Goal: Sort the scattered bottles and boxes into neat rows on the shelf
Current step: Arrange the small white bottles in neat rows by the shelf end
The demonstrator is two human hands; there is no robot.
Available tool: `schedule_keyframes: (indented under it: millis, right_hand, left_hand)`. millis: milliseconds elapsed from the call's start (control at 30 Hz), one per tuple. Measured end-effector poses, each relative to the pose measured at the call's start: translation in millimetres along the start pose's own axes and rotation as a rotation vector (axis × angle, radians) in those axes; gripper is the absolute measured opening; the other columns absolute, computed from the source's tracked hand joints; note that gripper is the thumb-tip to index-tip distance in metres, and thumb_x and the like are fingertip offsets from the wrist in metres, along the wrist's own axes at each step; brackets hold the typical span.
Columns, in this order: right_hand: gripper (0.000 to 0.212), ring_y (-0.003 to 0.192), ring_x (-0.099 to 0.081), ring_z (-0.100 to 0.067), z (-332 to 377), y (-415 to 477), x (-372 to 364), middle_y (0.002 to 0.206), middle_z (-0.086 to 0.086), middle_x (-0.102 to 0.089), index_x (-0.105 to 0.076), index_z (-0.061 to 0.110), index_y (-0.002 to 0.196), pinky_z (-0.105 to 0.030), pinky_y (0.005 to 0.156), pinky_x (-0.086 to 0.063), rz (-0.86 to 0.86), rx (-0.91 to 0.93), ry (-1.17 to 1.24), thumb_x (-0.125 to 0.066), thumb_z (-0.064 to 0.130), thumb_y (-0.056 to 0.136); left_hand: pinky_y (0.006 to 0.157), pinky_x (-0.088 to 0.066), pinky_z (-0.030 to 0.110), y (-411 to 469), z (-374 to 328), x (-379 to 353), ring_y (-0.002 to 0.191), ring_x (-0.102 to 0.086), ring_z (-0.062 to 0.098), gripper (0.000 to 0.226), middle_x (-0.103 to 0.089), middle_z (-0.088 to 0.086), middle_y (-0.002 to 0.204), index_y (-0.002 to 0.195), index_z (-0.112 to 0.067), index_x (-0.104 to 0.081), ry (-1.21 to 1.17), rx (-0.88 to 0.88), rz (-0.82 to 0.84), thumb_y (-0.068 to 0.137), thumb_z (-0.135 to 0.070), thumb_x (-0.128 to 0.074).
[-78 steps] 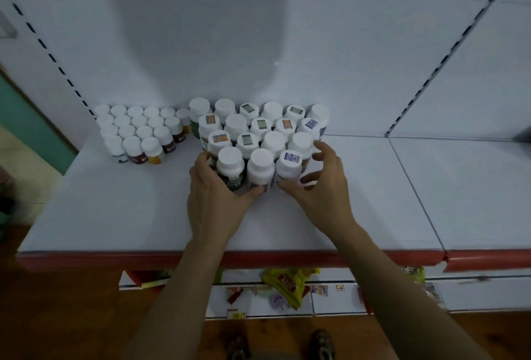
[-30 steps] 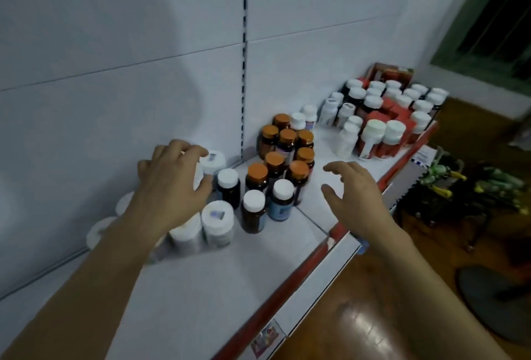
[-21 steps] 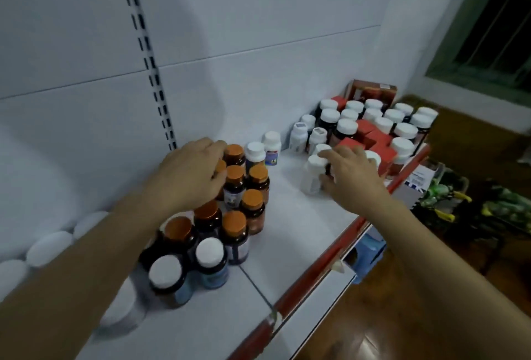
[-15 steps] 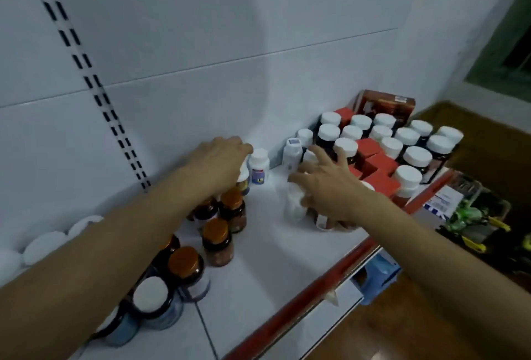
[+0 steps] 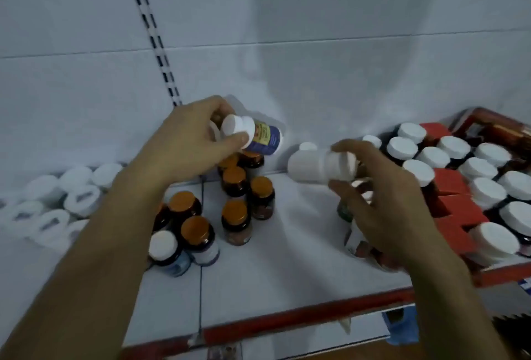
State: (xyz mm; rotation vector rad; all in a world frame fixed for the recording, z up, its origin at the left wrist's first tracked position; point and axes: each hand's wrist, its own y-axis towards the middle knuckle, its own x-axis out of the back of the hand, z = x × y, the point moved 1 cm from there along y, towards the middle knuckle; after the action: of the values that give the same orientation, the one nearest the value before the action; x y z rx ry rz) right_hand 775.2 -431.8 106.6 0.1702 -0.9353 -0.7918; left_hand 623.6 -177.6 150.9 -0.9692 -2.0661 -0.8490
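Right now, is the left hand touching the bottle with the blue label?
Touching. The head view shows the left hand gripping the blue-label bottle, with its thumb and fingers curled round the white-capped end.

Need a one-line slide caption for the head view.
Left hand holds a blue-labelled bottle, right hand a white bottle, both tilted, by orange-capped jars on the shelf.
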Motion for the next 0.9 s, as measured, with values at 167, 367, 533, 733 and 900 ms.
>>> schedule_keyframes:
  millis: [167,367,533,733,900]
  right_hand:
    - [0.039,0.097,-0.072,-0.03,49,-4,-81,0.13,-0.008,-0.058,-0.047,0.027,0.125,-0.04,0.075,-0.061,-0.086,-0.013,0.757,-0.054,-0.001,0.099]
    - [0.019,0.087,-0.067,-0.023,144,-30,-182,0.109,0.007,-0.068,-0.053,0.025,0.099,-0.028,0.064,-0.054,0.091,-0.426,1.182,-0.064,0.04,0.096]
    - [0.021,0.094,-0.066,-0.021,237,-62,-244,0.113,0.009,-0.067,-0.058,0.03,0.116,-0.027,0.065,-0.053,0.077,-0.368,1.274,-0.064,0.034,0.097]
    - [0.037,0.117,-0.062,-0.02,350,-101,-329,0.121,0.003,-0.066,-0.067,0.03,0.107,-0.028,0.085,-0.054,0.307,-0.252,1.319,-0.066,0.007,0.079]
    - [0.017,0.122,-0.065,-0.026,436,-118,-404,0.128,-0.006,-0.069,-0.07,0.026,0.094,-0.034,0.085,-0.058,0.494,-0.29,1.336,-0.073,0.012,0.086]
  left_hand:
    - [0.075,-0.045,0.014,-105,39,36,0.091,-0.057,-0.007,0.034,-0.061,-0.014,0.1,0.106,-0.028,-0.057,-0.119,0.208,-0.5,0.089,-0.058,-0.054]
    - [0.098,-0.057,0.047,-206,92,72,0.113,-0.069,0.026,0.076,-0.067,0.014,0.133,0.136,-0.004,-0.057,-1.265,0.518,-0.834,0.085,-0.059,-0.057]
    - [0.08,-0.06,0.039,-299,136,127,0.103,-0.061,0.027,0.049,-0.058,0.01,0.117,0.109,-0.014,-0.062,-1.103,0.559,-1.004,0.082,-0.054,-0.058]
    - [0.089,-0.06,0.039,-400,206,212,0.099,-0.07,0.021,0.063,-0.074,0.004,0.102,0.119,-0.014,-0.067,-1.231,0.587,-1.101,0.076,-0.06,-0.06]
    - [0.073,-0.055,0.032,-473,262,270,0.086,-0.069,0.018,0.055,-0.074,0.001,0.091,0.125,-0.012,-0.065,-1.299,0.651,-1.281,0.098,-0.057,-0.048]
